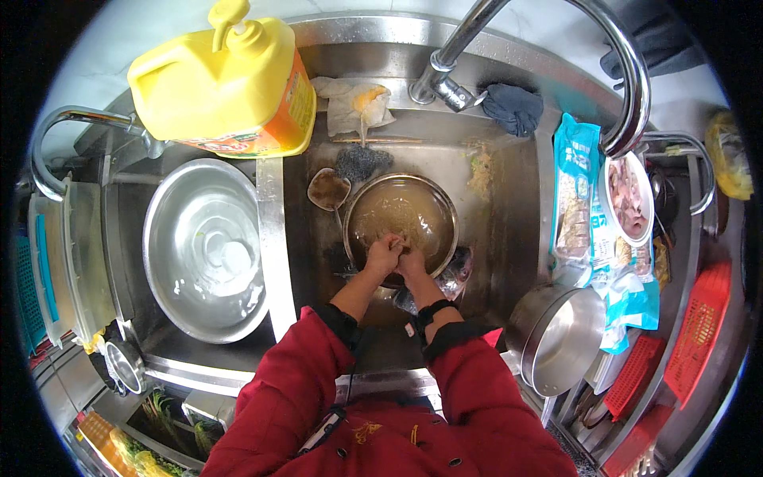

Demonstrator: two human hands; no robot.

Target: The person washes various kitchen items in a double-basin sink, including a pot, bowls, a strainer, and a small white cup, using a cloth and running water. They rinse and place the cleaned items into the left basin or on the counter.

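Observation:
A round metal bowl [448, 197] of cloudy brownish water stands in the steel sink basin [501, 238]. My left hand [384, 255] and my right hand [411, 262] meet at the bowl's near side, by the water. The left fingers are bent, and whatever may lie between the two hands is too small to make out. Partly hidden behind my right forearm, a fish head [458, 273] rests on the basin floor against the bowl. Left of the bowl lie a ladle or strainer [329, 189] with brown contents and a dark scouring pad [362, 162].
A large metal basin [173, 197] of water fills the left sink. A yellow pump jug [208, 89] sits on the divider's back end. The chrome faucet [638, 89] arches over the right rim, near a white bowl of meat [629, 200], blue packages [577, 155] and a pot [560, 340].

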